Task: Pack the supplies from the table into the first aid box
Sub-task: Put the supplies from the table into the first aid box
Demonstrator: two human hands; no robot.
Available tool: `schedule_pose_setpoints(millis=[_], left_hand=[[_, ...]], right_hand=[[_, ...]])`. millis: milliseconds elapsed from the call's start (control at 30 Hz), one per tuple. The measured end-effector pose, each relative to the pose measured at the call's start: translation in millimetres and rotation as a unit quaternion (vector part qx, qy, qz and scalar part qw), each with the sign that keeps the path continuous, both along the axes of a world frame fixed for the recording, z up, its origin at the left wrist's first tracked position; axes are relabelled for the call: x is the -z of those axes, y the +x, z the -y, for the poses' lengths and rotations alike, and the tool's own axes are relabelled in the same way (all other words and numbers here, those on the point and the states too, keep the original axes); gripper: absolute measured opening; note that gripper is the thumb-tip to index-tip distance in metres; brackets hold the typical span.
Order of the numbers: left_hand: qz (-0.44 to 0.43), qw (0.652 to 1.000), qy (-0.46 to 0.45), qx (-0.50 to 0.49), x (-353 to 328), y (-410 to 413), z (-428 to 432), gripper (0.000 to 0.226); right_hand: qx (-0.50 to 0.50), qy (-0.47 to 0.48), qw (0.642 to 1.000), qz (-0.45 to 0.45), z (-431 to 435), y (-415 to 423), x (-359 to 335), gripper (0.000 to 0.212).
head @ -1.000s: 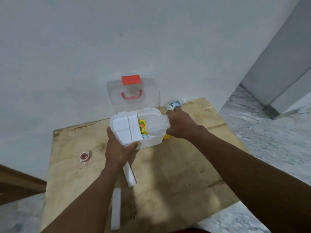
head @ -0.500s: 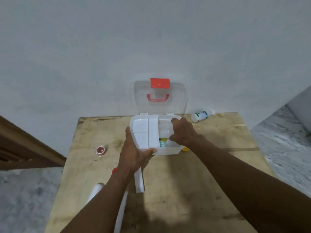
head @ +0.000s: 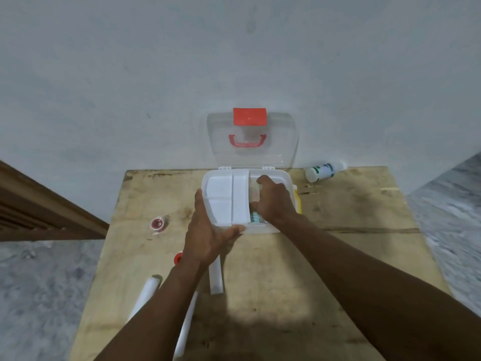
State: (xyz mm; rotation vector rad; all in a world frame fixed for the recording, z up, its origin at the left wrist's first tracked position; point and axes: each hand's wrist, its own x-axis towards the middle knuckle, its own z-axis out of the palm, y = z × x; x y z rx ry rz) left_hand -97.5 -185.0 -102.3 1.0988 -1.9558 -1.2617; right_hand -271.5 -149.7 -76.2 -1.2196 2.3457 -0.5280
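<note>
left hand (head: 208,230) clamps tray (head: 226,199) corner | right hand (head: 273,201) curled inside first aid box (head: 283,178), contents unclear | seat tray level

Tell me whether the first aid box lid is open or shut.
Open. The clear lid stands upright against the wall behind the box, with the right hand reaching inside.

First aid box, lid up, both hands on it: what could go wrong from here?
1. The white tray the left hand holds covers half the first aid box; it may jam on the supplies under the right hand.
2. The white bottle lies on its side near the wall and could roll.
</note>
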Motion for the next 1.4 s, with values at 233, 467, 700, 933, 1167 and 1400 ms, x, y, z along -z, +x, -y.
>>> schedule_pose_setpoints(millis=[233,467,700,933,1167,1400], left_hand=[[0.013,1.0,0.007,-0.004,0,-1,0,0.096],[0.024,1.0,0.012,-0.004,7,2,5,0.098],[0.006,1.0,0.006,0.026,2,5,5,0.096],[0.026,0.999,-0.008,0.04,5,6,9,0.1],[0.023,0.999,0.005,0.048,5,8,10,0.099],[0.017,0.999,0.013,0.034,-1,4,5,0.093]], right_hand=[[-0.008,-0.012,1.0,0.02,1,1,2,0.053],[0.012,-0.014,1.0,-0.001,-10,-2,-9,0.051],[0.118,-0.091,0.988,-0.035,-40,-8,-39,0.033],[0.224,-0.046,0.973,-0.018,-94,-11,-44,0.032],[0.26,-0.023,0.965,0.011,-105,-17,-33,0.034],[0.202,0.007,0.977,0.067,-69,-50,-21,0.036]])
